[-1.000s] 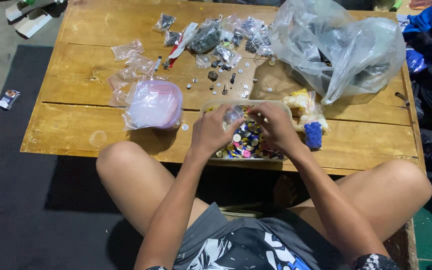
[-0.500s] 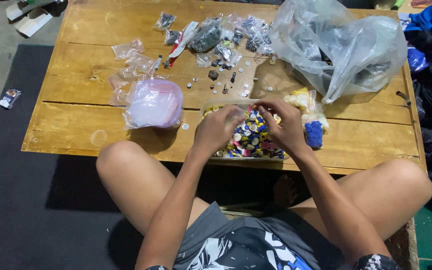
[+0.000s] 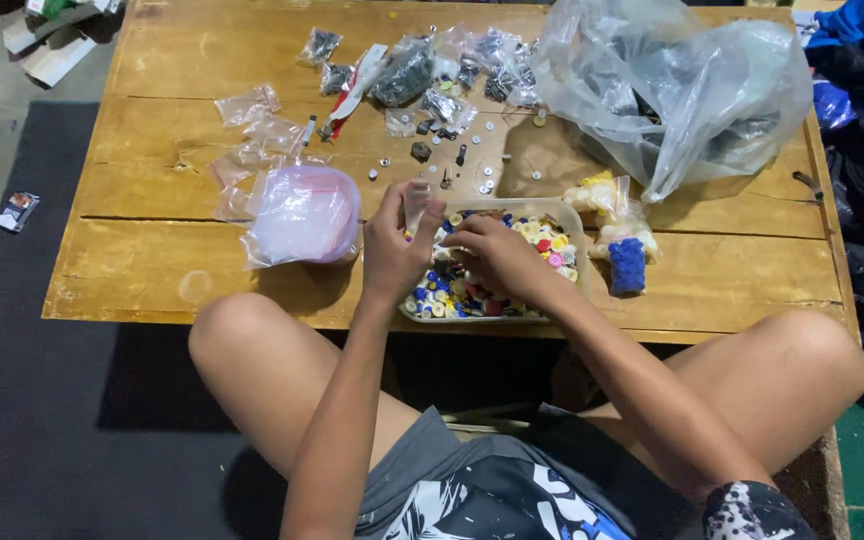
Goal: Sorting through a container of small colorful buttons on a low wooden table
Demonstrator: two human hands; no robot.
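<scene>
Clear tray of glossy round caps sits at the wooden table edge. Left hand pinches a small clear bag; right hand rests curled on caps, grasp indiscernible.

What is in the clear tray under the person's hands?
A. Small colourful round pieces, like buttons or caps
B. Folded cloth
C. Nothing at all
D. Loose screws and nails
A: the clear tray is full of small round pieces in blue, yellow, white and red, with both hands over them.

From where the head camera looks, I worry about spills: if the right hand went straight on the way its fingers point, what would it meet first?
Probably the left hand and the small clear bag it holds: the right hand points left over the tray of coloured pieces. Depth is unclear.
</scene>
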